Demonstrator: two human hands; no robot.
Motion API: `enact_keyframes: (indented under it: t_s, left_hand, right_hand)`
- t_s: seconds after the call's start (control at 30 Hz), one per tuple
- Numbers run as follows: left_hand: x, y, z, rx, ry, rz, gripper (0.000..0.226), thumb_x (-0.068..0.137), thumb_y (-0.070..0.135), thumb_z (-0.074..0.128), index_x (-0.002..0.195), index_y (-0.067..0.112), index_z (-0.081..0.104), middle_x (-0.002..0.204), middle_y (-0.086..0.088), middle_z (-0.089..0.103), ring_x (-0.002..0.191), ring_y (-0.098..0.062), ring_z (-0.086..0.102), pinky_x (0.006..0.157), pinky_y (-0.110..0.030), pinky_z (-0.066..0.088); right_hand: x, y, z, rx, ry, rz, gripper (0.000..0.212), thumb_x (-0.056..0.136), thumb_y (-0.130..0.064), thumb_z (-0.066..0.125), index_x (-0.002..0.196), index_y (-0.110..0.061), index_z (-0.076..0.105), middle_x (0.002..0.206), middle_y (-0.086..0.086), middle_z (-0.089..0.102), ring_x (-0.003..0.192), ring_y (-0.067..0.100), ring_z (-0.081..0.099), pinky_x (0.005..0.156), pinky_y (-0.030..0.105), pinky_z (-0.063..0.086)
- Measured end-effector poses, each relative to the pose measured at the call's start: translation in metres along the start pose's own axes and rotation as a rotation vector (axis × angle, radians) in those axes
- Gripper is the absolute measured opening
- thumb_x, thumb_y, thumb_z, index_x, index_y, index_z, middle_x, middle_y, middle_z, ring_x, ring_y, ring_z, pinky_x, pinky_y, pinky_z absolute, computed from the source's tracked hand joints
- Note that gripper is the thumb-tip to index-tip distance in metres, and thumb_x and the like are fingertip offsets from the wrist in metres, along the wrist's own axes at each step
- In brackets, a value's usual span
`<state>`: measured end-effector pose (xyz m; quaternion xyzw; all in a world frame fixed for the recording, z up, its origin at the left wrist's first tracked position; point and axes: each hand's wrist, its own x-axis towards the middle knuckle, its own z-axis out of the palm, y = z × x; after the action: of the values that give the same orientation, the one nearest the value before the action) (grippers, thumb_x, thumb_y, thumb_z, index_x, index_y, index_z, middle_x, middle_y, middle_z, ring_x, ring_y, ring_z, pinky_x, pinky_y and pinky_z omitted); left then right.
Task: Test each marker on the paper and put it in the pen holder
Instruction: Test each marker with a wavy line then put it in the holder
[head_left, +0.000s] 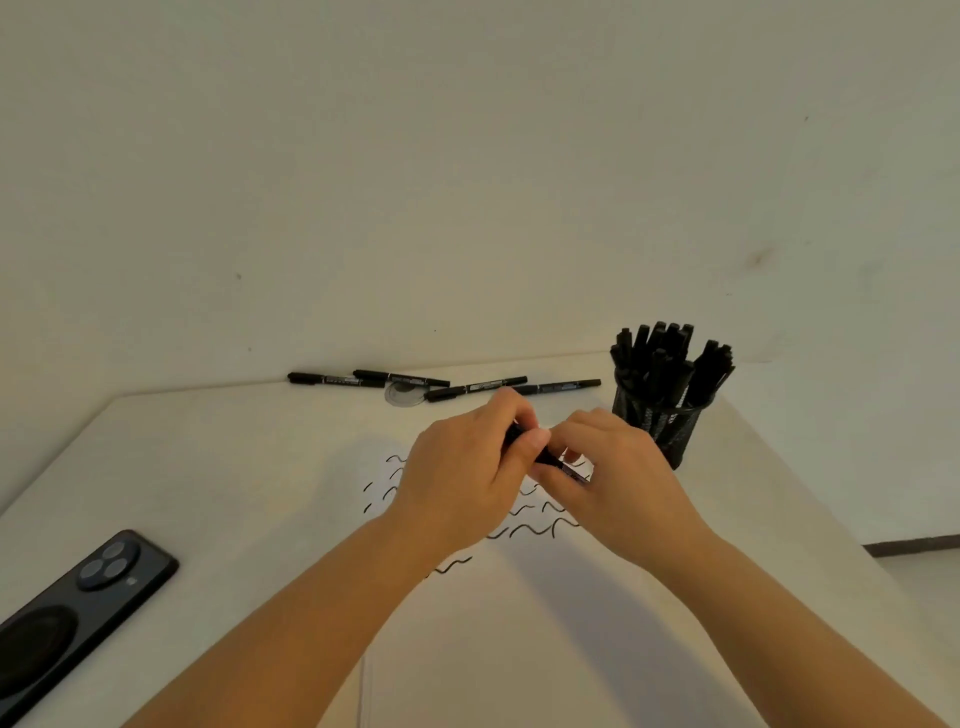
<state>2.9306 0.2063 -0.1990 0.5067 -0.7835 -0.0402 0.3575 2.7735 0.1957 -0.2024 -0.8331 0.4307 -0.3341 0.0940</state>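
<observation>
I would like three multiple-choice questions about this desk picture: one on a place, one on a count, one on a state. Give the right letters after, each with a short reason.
1. Where does the pen holder stand?
A. far right of the table
B. beside the phone
C. on the paper

2. How many loose markers lie by the wall?
A. two
B. four
C. seven

3. What are the hands doing?
A. resting flat
B. both gripping one marker
C. lifting the phone

Answers:
1 A: it stands right of the paper.
2 B: four lie in a row.
3 B: left hand and right hand meet on the held marker.
</observation>
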Motion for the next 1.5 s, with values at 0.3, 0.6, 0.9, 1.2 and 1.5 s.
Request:
enact_keyframes:
  t_s: [0.3,0.6,0.9,1.2,1.5]
  left_hand:
    - [0.062,-0.031,0.032,-0.194,-0.072,-0.185,0.028,0.092,0.050,0.032,0.102,0.027,0.046,0.070,0.009,0.056,0.067,-0.011,0.058,0.063,-0.035,0.048]
    - [0.091,-0.099,0.080,0.352,-0.295,-0.143,0.031,0.092,0.034,0.046,0.121,0.023,0.047,0.117,0.002,0.050,0.108,-0.018,0.045,0.077,-0.034,0.045]
    - [0.105,-0.115,0.101,0.443,-0.305,-0.140,0.032,0.093,0.036,0.045,0.122,0.026,0.050,0.117,0.002,0.051,0.108,-0.018,0.044,0.071,-0.028,0.038]
    - [0.111,-0.108,0.113,0.430,-0.305,-0.204,0.032,0.089,0.035,0.051,0.118,0.023,0.049,0.116,0.001,0.053,0.106,-0.020,0.048,0.076,-0.033,0.043]
    - [0.117,-0.102,0.123,0.469,-0.320,-0.287,0.025,0.092,0.027,0.046,0.111,0.012,0.053,0.110,-0.007,0.054,0.097,-0.025,0.054,0.074,-0.035,0.043]
  right_hand:
    - [0.029,0.042,-0.051,0.215,0.259,0.304,0.005,0.079,-0.025,0.068,0.081,-0.023,0.064,0.074,-0.016,0.062,0.074,-0.007,0.056,0.062,0.005,0.040]
    - [0.046,0.073,-0.088,0.325,0.545,0.367,0.015,0.082,-0.024,0.063,0.085,-0.037,0.055,0.079,-0.016,0.062,0.074,-0.011,0.056,0.059,0.001,0.038]
    - [0.041,0.094,-0.077,0.306,0.545,0.420,0.020,0.083,-0.023,0.063,0.099,-0.028,0.053,0.083,-0.018,0.061,0.080,-0.011,0.055,0.058,0.008,0.041]
    - [0.029,0.090,-0.056,0.096,0.379,0.344,0.057,0.083,-0.018,0.064,0.126,-0.042,0.035,0.078,-0.025,0.050,0.073,-0.005,0.055,0.062,0.008,0.036]
    - [0.021,0.085,-0.043,-0.014,0.373,0.289,0.041,0.089,-0.021,0.053,0.126,-0.033,0.039,0.091,-0.011,0.058,0.076,0.015,0.057,0.068,0.029,0.046]
